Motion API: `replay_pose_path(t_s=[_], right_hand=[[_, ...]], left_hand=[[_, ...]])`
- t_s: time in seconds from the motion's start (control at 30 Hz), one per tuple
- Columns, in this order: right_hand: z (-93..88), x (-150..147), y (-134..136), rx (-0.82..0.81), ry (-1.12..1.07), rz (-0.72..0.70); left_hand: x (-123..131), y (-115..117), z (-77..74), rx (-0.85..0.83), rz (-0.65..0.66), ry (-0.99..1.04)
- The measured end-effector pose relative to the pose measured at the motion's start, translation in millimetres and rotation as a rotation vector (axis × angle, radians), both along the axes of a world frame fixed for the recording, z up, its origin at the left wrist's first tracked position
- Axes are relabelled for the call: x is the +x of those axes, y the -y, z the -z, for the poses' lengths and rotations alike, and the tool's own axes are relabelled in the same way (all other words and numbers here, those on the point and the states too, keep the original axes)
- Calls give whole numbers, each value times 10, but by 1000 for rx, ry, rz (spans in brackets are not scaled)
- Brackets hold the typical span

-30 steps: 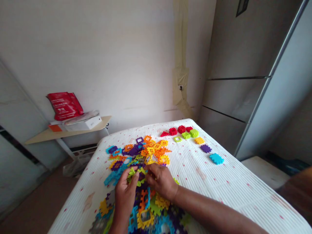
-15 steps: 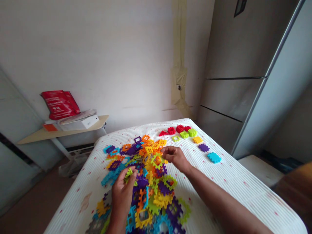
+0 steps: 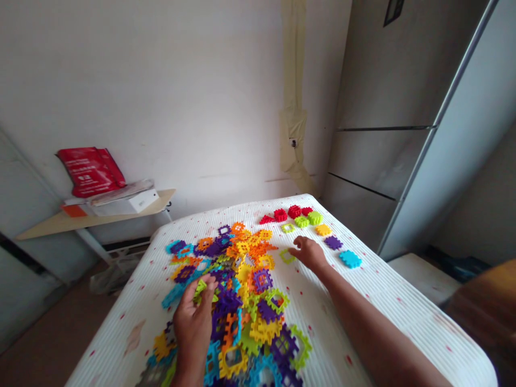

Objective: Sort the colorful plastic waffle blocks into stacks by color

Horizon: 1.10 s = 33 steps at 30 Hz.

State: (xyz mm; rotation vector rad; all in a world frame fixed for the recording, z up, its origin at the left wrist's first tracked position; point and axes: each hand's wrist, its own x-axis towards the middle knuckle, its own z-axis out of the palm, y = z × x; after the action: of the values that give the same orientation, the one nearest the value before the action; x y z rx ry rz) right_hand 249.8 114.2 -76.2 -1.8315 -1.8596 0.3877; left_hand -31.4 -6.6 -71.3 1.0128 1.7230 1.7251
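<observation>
My left hand [image 3: 194, 314] is closed on a lime-green plastic building piece [image 3: 200, 290], over the left side of a heap of interlocking plastic pieces [image 3: 229, 301]. To the right of the heap, my right hand [image 3: 308, 252] pinches the edge of a lime-green square frame piece [image 3: 286, 256] just above the sheet. Yellow, orange, purple, blue, green and grey pieces overlap in the heap. Beyond my right hand lies another green frame piece [image 3: 287, 228], near a small green stack [image 3: 301, 222].
A row along the far right holds red pieces [image 3: 294, 211], a yellow piece [image 3: 323, 230], a purple piece [image 3: 333, 242] and a blue stack [image 3: 350, 258]. The table has a white ribbed cover [image 3: 346, 317]. A silver refrigerator [image 3: 363, 161] stands at right; a side table [image 3: 52, 223] bears red packages.
My right hand has moved right, away from the heap, carrying the green frame piece with it. My left hand still holds its green piece. The view has shifted slightly.
</observation>
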Motion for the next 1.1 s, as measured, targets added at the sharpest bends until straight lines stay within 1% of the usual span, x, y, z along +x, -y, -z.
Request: replay_pose_path(t_s=[0.1, 0.17, 0.27, 0.33, 0.43, 0.5, 0.63, 0.73, 0.87, 1.1], right_hand=[[-23, -134, 107, -15, 210, -17], [-9, -202, 154, -17, 304, -16], [23, -216, 141, 3, 297, 0], [33, -172, 67, 34, 276, 24], [43, -101, -128, 99, 243, 77], [62, -89, -286, 126, 224, 113], [132, -161, -563, 127, 201, 177], [180, -227, -690, 108, 198, 202], [213, -257, -766, 91, 209, 203], [223, -245, -783, 88, 233, 216]], left_hand=[[18, 10, -17, 46, -44, 29], [33, 21, -36, 60, -62, 19], [40, 27, -35, 66, -76, 26], [35, 24, -20, 77, -81, 52], [35, 24, -19, 95, -78, 70], [47, 32, -45, 104, -69, 77], [71, 48, -112, 116, -82, 118], [60, 47, -129, 106, -87, 132], [38, 46, -113, 89, -60, 164], [29, 36, -44, 78, -7, 189]])
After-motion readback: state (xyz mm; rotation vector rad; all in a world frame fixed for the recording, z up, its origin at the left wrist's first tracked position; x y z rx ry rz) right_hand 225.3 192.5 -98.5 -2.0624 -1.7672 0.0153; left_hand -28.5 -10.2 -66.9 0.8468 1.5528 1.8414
